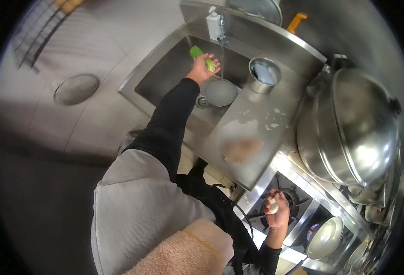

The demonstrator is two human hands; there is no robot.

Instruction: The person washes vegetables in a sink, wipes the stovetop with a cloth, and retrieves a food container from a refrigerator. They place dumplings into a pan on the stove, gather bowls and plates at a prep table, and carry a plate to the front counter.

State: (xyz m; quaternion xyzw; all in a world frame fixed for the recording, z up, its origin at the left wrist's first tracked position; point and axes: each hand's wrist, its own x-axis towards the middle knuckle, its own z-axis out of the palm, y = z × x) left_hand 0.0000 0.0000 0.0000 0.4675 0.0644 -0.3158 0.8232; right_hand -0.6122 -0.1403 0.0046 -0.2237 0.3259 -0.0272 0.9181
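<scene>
Left hand [202, 69] — green vegetable [195, 51] — over sink [160, 78]

No text, label, brand, number or sign can be read.
</scene>
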